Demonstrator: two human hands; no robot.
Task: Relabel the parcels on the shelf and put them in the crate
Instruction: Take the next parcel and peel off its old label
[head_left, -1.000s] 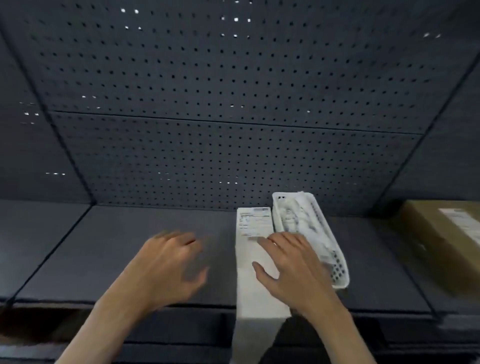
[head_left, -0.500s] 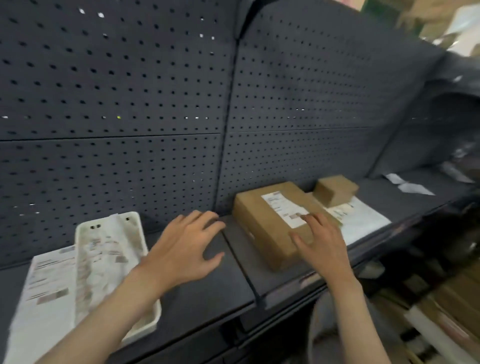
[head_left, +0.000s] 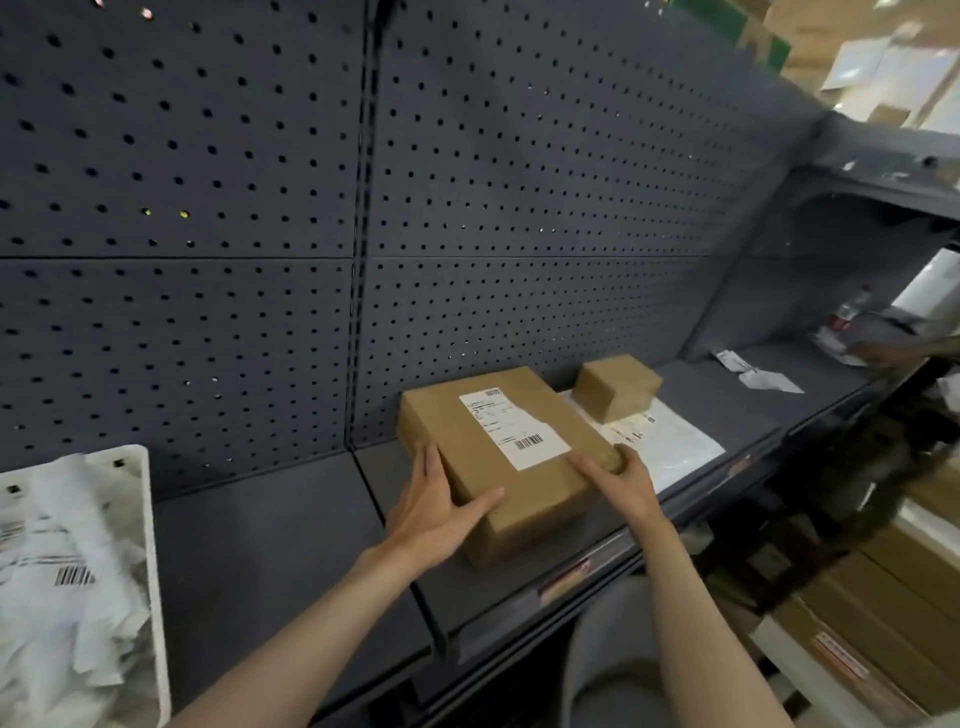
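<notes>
A flat brown cardboard parcel (head_left: 524, 483) with a white barcode label (head_left: 513, 428) on top lies on the dark shelf (head_left: 270, 545). My left hand (head_left: 439, 506) grips its near left corner, thumb over the top face. My right hand (head_left: 621, 480) holds its right edge, fingers curled around the side. Behind it a small brown box (head_left: 618, 387) stands on a white flat mailer (head_left: 670, 441). No crate is in view.
A white plastic tray (head_left: 143, 519) full of peeled label scraps sits at the left on the shelf. Loose paper slips (head_left: 756, 371) lie further right. Cardboard boxes (head_left: 883, 587) stand below on the right. A perforated back panel (head_left: 208, 208) rises behind the shelf.
My view has swung right from the tray to the parcels. Both hands have moved right; from hovering open they have closed onto the sides of the large brown parcel.
</notes>
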